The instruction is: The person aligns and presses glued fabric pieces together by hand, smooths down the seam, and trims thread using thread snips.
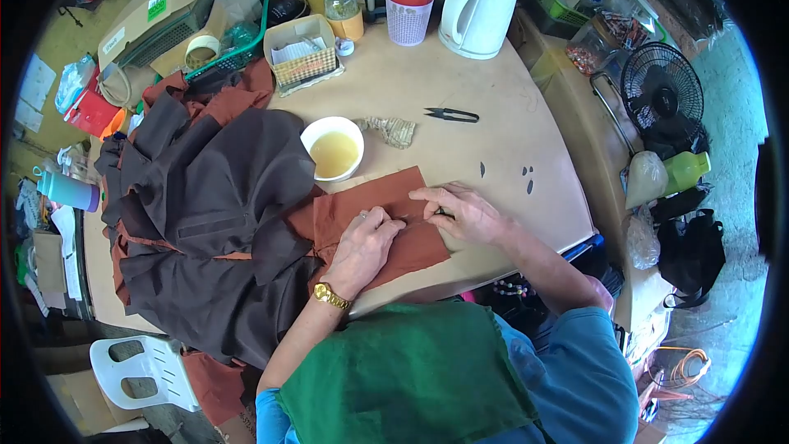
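Note:
My left hand (367, 245), with a gold watch (330, 295) at the wrist, rests on a rust-brown piece of fabric (374, 200). Its fingers are bent and pressed together on the cloth. Across the same piece, my right hand (467, 212) has its index finger reaching over the fabric, while the other fingers curl round a small dark object (444, 213), mostly hidden. The rust-brown piece joins a large dark garment (222, 164) heaped to the left. Just beyond the cloth stands a white bowl (355, 171) of yellowish liquid, beside a crumpled rag (392, 130).
Black thread snips (451, 115) lie on the table (509, 131). Along the back stand a white kettle (479, 12), a lilac cup (408, 23), a jar (342, 8) and a checked box (302, 57). A black fan (662, 92) is at the right, a white plastic chair (146, 372) at lower left.

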{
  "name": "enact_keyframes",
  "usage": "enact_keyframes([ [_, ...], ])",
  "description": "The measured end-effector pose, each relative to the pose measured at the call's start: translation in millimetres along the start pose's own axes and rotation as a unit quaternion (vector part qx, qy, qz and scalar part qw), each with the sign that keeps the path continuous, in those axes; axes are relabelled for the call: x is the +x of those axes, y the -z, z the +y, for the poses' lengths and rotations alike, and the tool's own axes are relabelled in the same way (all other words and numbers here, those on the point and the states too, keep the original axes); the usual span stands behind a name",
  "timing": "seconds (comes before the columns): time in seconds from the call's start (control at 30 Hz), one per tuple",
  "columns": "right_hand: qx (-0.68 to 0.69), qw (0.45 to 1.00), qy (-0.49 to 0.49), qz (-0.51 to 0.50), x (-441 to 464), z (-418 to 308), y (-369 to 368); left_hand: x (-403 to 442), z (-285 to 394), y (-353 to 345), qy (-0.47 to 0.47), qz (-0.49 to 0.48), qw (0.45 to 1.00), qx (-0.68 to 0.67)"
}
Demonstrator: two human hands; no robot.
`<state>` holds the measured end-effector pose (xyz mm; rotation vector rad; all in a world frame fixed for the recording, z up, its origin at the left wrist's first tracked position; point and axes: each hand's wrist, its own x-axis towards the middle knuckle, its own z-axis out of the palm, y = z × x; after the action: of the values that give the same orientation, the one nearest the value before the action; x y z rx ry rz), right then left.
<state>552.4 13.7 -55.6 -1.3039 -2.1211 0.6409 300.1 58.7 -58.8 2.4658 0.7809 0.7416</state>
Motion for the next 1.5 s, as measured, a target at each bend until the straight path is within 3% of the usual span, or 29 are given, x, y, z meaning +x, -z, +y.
enact_keyframes([
  [0.2, -0.09, 0.992, 0.084, -0.008, -4.7, 4.9, 2.7, -4.8, -4.1, 1.8, -0.052, -0.025, 0.998, 0.027],
  [0.27, -0.114, 0.981, 0.157, -0.015, -3.0, 5.5, 7.9, -5.0, -1.8, 4.1, -0.058, -0.036, 0.997, 0.041],
  [0.4, -0.183, 0.965, 0.18, -0.06, 0.0, -4.7, 21.7, -6.8, -0.1, 1.5, -0.04, -0.071, 0.995, 0.061],
  [0.47, -0.171, 0.981, 0.046, -0.083, 7.1, -18.5, 31.1, -5.9, -1.1, -1.6, -0.038, -0.075, 0.994, 0.073],
  [0.5, -0.172, 0.981, 0.045, -0.083, 9.5, -21.7, 28.0, -3.6, -0.9, -2.6, -0.036, -0.061, 0.994, 0.085],
  [0.53, 0.033, 0.995, -0.093, -0.007, 14.2, -25.2, 24.3, -0.8, -0.6, -4.1, -0.035, -0.044, 0.994, 0.096],
  [0.57, 0.236, 0.943, -0.224, 0.07, 18.7, -28.4, 20.7, 0.2, 0.3, -5.5, -0.037, -0.041, 0.994, 0.096],
  [0.67, 0.145, 0.945, -0.266, 0.122, 25.0, -37.7, 3.5, -0.3, 3.0, -6.7, -0.036, -0.038, 0.992, 0.113],
  [0.7, 0.145, 0.945, -0.265, 0.122, 23.2, -38.3, -5.6, 0.0, 3.7, -6.7, -0.034, -0.04, 0.992, 0.11],
  [0.77, -0.096, 0.959, -0.21, 0.163, 18.4, -33.0, -24.5, 0.1, 2.7, -5.5, -0.033, -0.042, 0.993, 0.108],
  [0.9, -0.108, 0.957, -0.215, 0.163, 9.8, -18.2, -29.1, -0.8, 1.5, -6.1, -0.031, -0.047, 0.993, 0.101],
  [1.0, -0.136, 0.944, -0.27, 0.132, 6.1, -6.2, 0.2, -1.5, 0.1, -6.7, -0.029, -0.048, 0.994, 0.091],
  [1.1, -0.073, 0.948, -0.278, 0.139, 7.8, -11.5, 15.8, -1.3, 0.9, -6.9, -0.023, -0.043, 0.995, 0.087],
  [1.17, 0.241, 0.909, -0.266, 0.21, 18.0, -20.0, -6.3, -1.5, 2.9, -7.3, -0.02, -0.043, 0.995, 0.086],
  [1.27, 0.351, 0.877, -0.232, 0.232, 32.9, -32.2, -42.2, -1.5, 3.2, -6.1, -0.028, -0.039, 0.994, 0.094],
  [1.3, 0.225, 0.924, -0.229, 0.206, 33.2, -30.0, -48.1, -1.5, 2.1, -7.7, -0.037, -0.03, 0.994, 0.101],
  [1.4, 0.117, 0.948, -0.241, 0.17, 27.9, -27.5, -51.3, -3.4, -2.9, -3.6, -0.036, -0.03, 0.995, 0.085],
  [1.47, 0.122, 0.95, -0.246, 0.15, 28.8, -28.5, -43.6, -5.5, -5.6, 5.7, -0.026, -0.036, 0.997, 0.062],
  [1.5, 0.127, 0.95, -0.252, 0.134, 29.2, -28.1, -41.3, -9.1, -7.9, 15.4, -0.009, 0.017, 1.0, 0.019],
])
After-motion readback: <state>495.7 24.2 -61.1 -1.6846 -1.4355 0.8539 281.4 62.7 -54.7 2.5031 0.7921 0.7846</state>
